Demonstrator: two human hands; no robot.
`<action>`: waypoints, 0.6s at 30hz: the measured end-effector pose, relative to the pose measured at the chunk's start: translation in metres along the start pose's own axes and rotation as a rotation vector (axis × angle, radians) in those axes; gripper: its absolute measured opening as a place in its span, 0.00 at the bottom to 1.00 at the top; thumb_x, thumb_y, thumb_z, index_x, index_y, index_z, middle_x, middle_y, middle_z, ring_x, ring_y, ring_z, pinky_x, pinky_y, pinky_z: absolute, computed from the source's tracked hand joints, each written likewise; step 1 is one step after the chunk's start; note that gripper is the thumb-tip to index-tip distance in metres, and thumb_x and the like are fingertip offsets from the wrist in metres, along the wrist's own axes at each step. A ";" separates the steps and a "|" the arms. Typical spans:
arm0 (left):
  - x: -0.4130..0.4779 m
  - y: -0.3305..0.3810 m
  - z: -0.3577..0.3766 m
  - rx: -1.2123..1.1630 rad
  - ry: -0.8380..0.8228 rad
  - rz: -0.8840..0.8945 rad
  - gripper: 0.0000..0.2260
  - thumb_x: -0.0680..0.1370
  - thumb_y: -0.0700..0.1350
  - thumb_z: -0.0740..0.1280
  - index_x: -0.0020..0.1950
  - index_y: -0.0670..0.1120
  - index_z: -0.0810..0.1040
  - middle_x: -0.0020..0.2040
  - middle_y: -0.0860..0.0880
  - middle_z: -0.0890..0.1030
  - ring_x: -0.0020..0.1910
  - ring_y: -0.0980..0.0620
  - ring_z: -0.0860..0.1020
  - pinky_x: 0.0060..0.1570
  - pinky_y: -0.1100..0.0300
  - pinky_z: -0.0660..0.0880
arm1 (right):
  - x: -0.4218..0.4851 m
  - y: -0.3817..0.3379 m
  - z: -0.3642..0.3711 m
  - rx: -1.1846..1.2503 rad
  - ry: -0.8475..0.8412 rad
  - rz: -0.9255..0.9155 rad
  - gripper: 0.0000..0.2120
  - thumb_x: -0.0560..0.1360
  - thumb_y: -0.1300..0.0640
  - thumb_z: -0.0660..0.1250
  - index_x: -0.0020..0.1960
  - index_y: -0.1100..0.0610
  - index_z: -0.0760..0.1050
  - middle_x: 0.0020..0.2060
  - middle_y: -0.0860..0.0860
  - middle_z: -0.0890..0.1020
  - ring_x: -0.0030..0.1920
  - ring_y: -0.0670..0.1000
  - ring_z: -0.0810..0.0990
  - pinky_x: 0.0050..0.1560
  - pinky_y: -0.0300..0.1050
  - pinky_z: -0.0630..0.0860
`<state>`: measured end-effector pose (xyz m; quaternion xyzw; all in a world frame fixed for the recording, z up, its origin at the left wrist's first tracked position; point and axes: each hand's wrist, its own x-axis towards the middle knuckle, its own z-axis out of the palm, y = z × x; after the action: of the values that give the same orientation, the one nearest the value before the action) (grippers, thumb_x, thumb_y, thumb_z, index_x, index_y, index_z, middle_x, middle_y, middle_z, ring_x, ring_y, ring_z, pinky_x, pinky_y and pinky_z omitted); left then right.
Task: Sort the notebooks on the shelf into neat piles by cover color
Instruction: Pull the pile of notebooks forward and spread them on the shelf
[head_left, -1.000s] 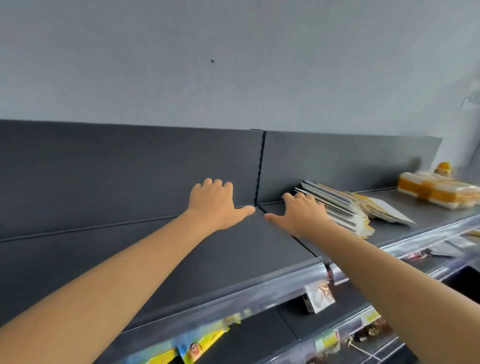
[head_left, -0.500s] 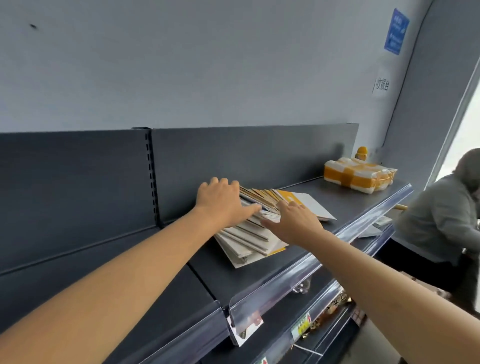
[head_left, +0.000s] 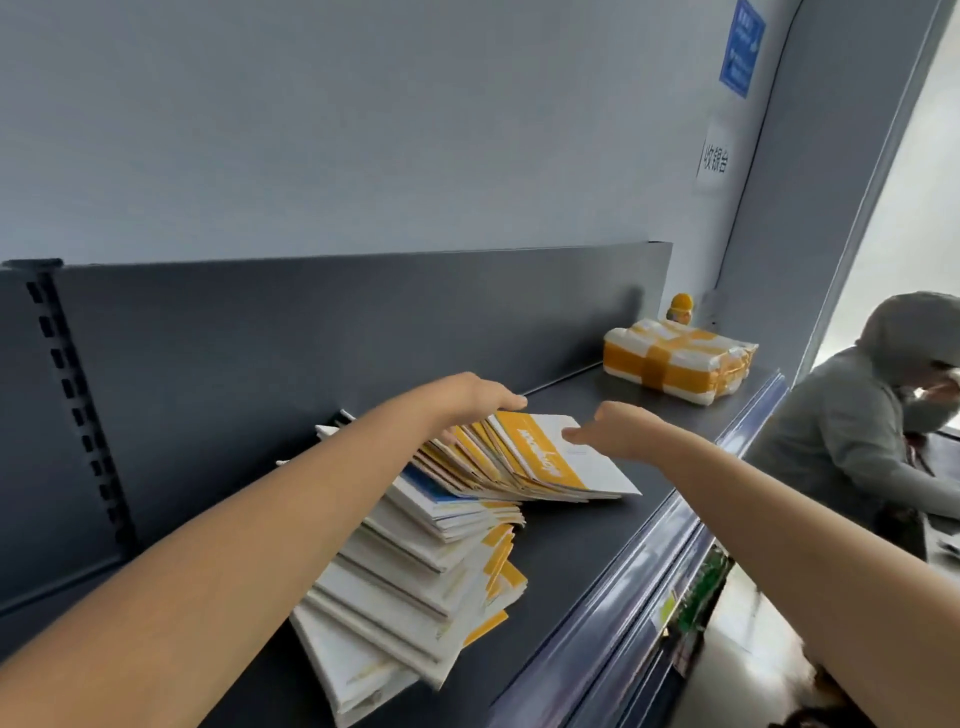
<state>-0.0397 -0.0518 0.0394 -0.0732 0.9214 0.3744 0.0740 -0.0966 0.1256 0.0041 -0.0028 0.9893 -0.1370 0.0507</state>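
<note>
— Where were your hands a second ago?

— Both lay flat on the bare shelf, left of the notebooks. Since then my left hand has travelled right, first onto the top of the pile, and now further, its fingers reaching over the far end of the fanned orange covers.

— And the right?

— My right hand went from the shelf to the pile's front edge. Now its thumb touches the side of the top notebook.

— Anything else?

— My head swung right and closer. The taped parcel looms larger, and a person in grey has come into view.
</note>
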 end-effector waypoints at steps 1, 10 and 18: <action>0.011 0.000 0.003 -0.049 -0.031 -0.041 0.30 0.79 0.58 0.64 0.76 0.46 0.62 0.76 0.44 0.63 0.71 0.42 0.68 0.65 0.50 0.71 | 0.012 0.005 0.001 0.036 -0.018 0.011 0.28 0.75 0.39 0.63 0.64 0.61 0.72 0.58 0.55 0.78 0.55 0.55 0.76 0.48 0.42 0.68; 0.086 -0.001 0.026 -0.547 0.120 -0.417 0.32 0.74 0.53 0.73 0.70 0.40 0.64 0.47 0.42 0.75 0.46 0.46 0.77 0.55 0.50 0.76 | 0.103 0.044 0.010 0.508 -0.404 0.046 0.36 0.71 0.52 0.74 0.73 0.57 0.62 0.72 0.57 0.65 0.70 0.62 0.65 0.65 0.56 0.67; 0.100 0.019 0.069 -0.655 0.140 -0.452 0.20 0.74 0.44 0.73 0.64 0.42 0.75 0.61 0.44 0.78 0.57 0.45 0.77 0.55 0.50 0.76 | 0.144 0.054 0.015 0.687 -0.672 0.002 0.28 0.67 0.65 0.76 0.61 0.57 0.67 0.56 0.54 0.72 0.56 0.56 0.74 0.56 0.50 0.74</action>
<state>-0.1350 0.0020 -0.0158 -0.3191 0.7169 0.6165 0.0642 -0.2380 0.1703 -0.0395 -0.0291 0.8157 -0.4473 0.3658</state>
